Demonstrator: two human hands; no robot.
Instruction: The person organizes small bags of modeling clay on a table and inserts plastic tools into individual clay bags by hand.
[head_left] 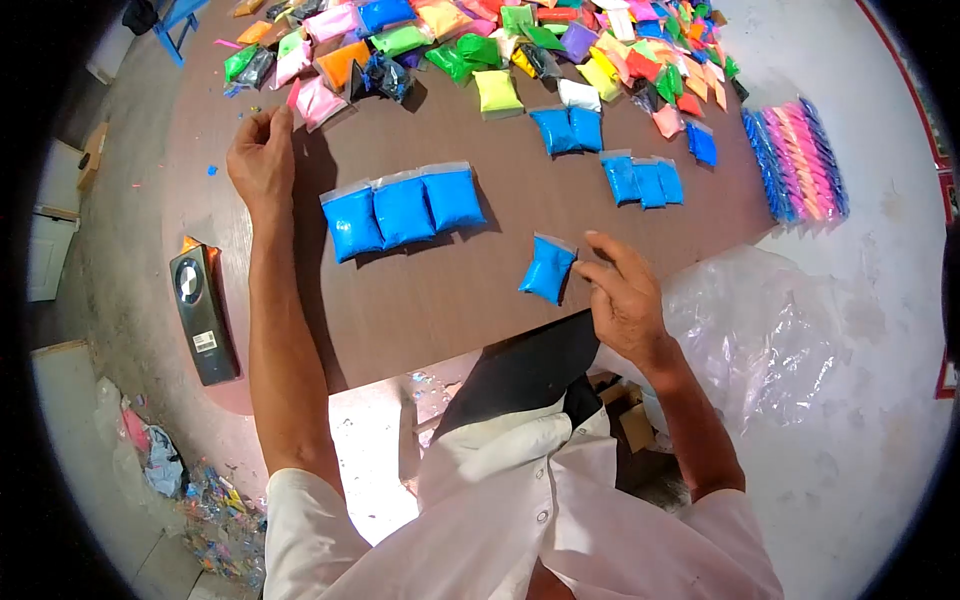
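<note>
The right hand (628, 305), right of centre in the frame, has its fingers spread apart, their tips just beside a small, shiny blue plastic packet (548, 268) lying tilted near the front edge of the brown worktop (430, 310). The left hand (264, 155), at the upper left, has its fingers curled close together near a pink plastic packet (319, 103); whether they are clamped on anything, I cannot tell. Between the hands, left of centre, lies a row of three larger blue packets (404, 210). Towards the upper right are a blue pair (568, 130), a smaller blue trio (643, 182) and a single dark-blue packet (702, 144). A multicoloured pile of packets (440, 22) spreads across the top. A bundle of blue, pink and orange strips (796, 162) lies at the right end, and a dark rectangular device (203, 315) at the lower left.
</note>
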